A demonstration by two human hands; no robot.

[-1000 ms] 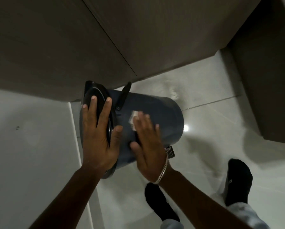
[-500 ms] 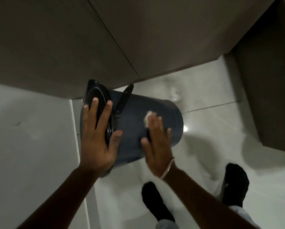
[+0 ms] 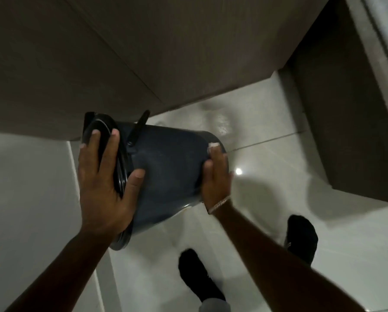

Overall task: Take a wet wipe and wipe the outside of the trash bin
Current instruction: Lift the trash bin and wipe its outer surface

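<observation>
A dark blue-grey trash bin [image 3: 168,167] is tipped on its side above the floor, its black lid [image 3: 103,131] facing left. My left hand [image 3: 103,181] grips the lid end, fingers over the lid and thumb on the bin's wall. My right hand [image 3: 217,176] lies flat against the bin's wall near its bottom end, pressing a white wet wipe [image 3: 213,145] on it. Only a small corner of the wipe shows beyond my fingertips. A black handle [image 3: 139,129] sticks up behind the lid.
Brown cabinet fronts [image 3: 143,52] rise just behind the bin, and another dark cabinet [image 3: 345,122] stands at the right. The floor [image 3: 267,199] is glossy white tile. My feet in black socks [image 3: 199,278] stand below the bin. A white surface [image 3: 26,199] lies at the left.
My right hand has slid with the wipe along the bin's wall from near the lid toward the bottom end. My left hand has kept its hold on the lid end.
</observation>
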